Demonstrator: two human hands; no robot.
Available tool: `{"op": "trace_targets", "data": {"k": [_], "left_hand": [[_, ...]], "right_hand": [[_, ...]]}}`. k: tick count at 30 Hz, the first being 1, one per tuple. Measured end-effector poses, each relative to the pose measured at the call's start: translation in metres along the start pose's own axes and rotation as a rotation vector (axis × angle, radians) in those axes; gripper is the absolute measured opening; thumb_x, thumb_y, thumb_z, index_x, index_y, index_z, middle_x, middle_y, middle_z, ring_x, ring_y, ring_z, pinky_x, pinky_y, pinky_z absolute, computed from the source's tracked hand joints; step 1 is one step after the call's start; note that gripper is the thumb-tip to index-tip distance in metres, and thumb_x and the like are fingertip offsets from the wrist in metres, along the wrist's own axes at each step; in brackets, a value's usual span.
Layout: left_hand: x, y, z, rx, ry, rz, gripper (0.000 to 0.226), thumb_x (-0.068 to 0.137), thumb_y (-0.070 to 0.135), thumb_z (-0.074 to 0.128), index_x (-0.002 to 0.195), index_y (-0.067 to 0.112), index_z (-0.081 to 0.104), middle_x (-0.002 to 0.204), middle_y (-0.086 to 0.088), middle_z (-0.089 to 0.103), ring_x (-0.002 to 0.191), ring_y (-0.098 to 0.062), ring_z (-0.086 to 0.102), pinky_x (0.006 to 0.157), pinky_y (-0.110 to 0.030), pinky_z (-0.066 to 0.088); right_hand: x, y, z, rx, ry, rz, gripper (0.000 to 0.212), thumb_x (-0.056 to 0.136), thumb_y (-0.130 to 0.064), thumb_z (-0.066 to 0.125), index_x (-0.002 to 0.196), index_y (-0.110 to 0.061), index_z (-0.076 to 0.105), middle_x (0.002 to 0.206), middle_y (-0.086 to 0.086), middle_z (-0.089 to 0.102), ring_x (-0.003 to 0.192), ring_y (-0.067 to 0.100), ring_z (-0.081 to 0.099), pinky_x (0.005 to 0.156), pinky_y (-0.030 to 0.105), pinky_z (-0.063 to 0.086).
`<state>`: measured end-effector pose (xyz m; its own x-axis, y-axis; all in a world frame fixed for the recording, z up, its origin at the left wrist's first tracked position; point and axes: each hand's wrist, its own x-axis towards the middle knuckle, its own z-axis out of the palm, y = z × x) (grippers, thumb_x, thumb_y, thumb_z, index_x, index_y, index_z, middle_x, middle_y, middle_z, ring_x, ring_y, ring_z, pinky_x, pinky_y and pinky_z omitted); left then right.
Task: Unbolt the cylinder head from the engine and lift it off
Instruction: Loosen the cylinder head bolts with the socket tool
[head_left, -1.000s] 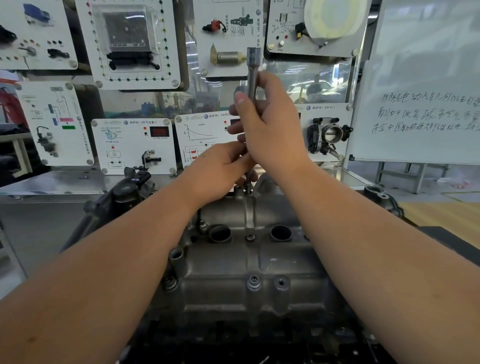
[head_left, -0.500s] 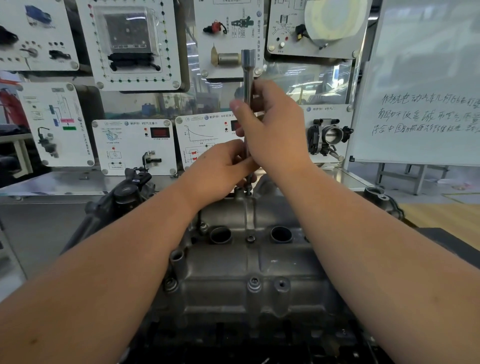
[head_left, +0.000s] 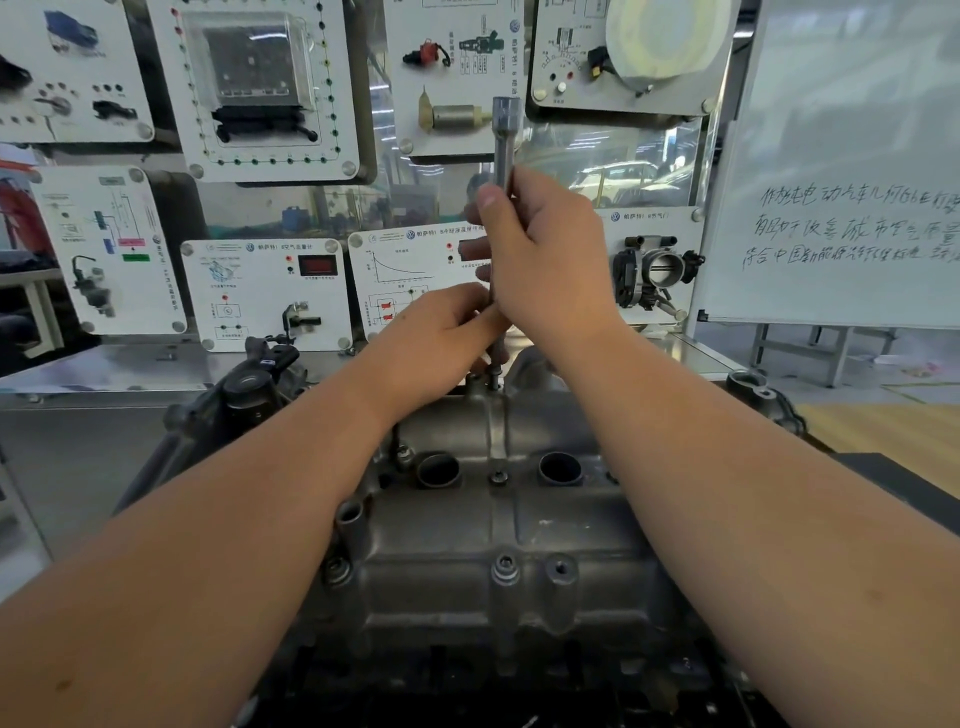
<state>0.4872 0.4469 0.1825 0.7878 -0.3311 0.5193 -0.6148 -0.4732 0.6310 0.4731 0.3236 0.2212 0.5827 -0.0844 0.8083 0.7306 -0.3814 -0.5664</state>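
- A wall of white training panels (head_left: 270, 88) with mounted car parts fills the upper left and centre of the frame; a throttle body (head_left: 655, 270) sits on one at right of centre.
- A whiteboard (head_left: 852, 156) with handwriting stands at the upper right, above a wood-coloured floor.
- A metal bench (head_left: 104, 364) runs across the middle, behind the engine.
- The cylinder head (head_left: 498, 530), grey cast metal, occupies the lower centre, with two round open bores and several bolts in its top.
- Both forearms cross over it from the bottom corners, hiding its left and right flanks.
- The right hand (head_left: 550, 260), centre frame, has its fingers curled round a long socket extension (head_left: 503, 145) standing upright over a bolt (head_left: 493, 375) at the head's far edge.
- The left hand (head_left: 441, 332) pinches the tool's lower shaft just above that bolt.
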Motion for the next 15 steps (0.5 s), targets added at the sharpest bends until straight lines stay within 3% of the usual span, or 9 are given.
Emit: {"op": "trace_targets", "data": {"k": [2,3,5,7,9,12,15], "left_hand": [[-0.0016,0.0008,0.0,0.025,0.004,-0.005,0.023,0.106,0.037,0.049,0.093,0.027,0.065,0.08,0.016,0.073,0.077,-0.011,0.072,0.057,-0.013,0.046],[-0.0021,0.0018,-0.0005,0.039,0.006,-0.005,0.023,0.106,0.037,0.048,0.091,0.029,0.064,0.08,0.019,0.073,0.077,-0.01,0.072,0.056,-0.013,0.043],[-0.0013,0.0032,-0.0009,0.064,0.005,-0.006,0.024,0.105,0.038,0.05,0.088,0.027,0.064,0.08,0.013,0.074,0.08,-0.016,0.073,0.062,-0.025,0.048],[-0.0014,0.0044,-0.0014,0.057,-0.005,-0.004,0.024,0.103,0.038,0.053,0.094,0.021,0.066,0.083,0.001,0.075,0.081,-0.025,0.074,0.074,-0.042,0.057],[-0.0011,0.0044,-0.0011,0.04,0.009,0.002,0.029,0.101,0.038,0.056,0.102,0.011,0.066,0.084,-0.004,0.075,0.079,-0.027,0.074,0.08,-0.049,0.059],[-0.0007,0.003,0.0,-0.002,0.023,0.005,0.026,0.103,0.035,0.052,0.1,0.014,0.065,0.079,0.002,0.074,0.071,-0.014,0.073,0.058,-0.027,0.053],[-0.002,0.0029,0.0006,-0.041,0.006,-0.005,0.023,0.108,0.034,0.046,0.094,0.027,0.063,0.079,0.007,0.072,0.068,-0.003,0.07,0.05,-0.008,0.042]], "right_hand": [[-0.0007,-0.0016,0.0009,0.021,-0.045,-0.007,0.026,0.106,-0.022,0.045,0.118,-0.006,0.061,0.093,0.001,0.072,0.074,0.004,0.073,0.074,0.046,0.061],[-0.001,-0.0022,0.0013,0.028,-0.053,-0.007,0.029,0.106,-0.024,0.045,0.128,-0.009,0.057,0.096,-0.001,0.073,0.074,0.003,0.073,0.075,0.043,0.061],[-0.0019,-0.0007,0.001,0.054,-0.04,-0.007,0.032,0.105,-0.027,0.05,0.134,-0.014,0.052,0.094,-0.004,0.074,0.072,0.005,0.072,0.075,0.04,0.061],[-0.0026,-0.0002,0.0001,0.023,0.002,-0.026,0.027,0.101,-0.03,0.058,0.125,-0.018,0.057,0.088,-0.005,0.073,0.071,0.008,0.072,0.075,0.042,0.061],[-0.0015,0.0007,-0.0006,-0.034,0.038,-0.043,0.018,0.1,-0.028,0.06,0.111,-0.015,0.064,0.083,-0.005,0.072,0.07,0.008,0.071,0.074,0.042,0.059],[0.0015,0.0026,0.0004,-0.082,0.034,-0.033,0.025,0.103,-0.025,0.052,0.097,-0.003,0.064,0.08,0.002,0.072,0.067,0.002,0.07,0.068,0.043,0.058],[0.0023,0.003,0.0007,-0.034,0.007,-0.012,0.024,0.105,-0.023,0.047,0.115,-0.008,0.063,0.086,-0.002,0.073,0.069,0.002,0.071,0.071,0.042,0.06]]}}
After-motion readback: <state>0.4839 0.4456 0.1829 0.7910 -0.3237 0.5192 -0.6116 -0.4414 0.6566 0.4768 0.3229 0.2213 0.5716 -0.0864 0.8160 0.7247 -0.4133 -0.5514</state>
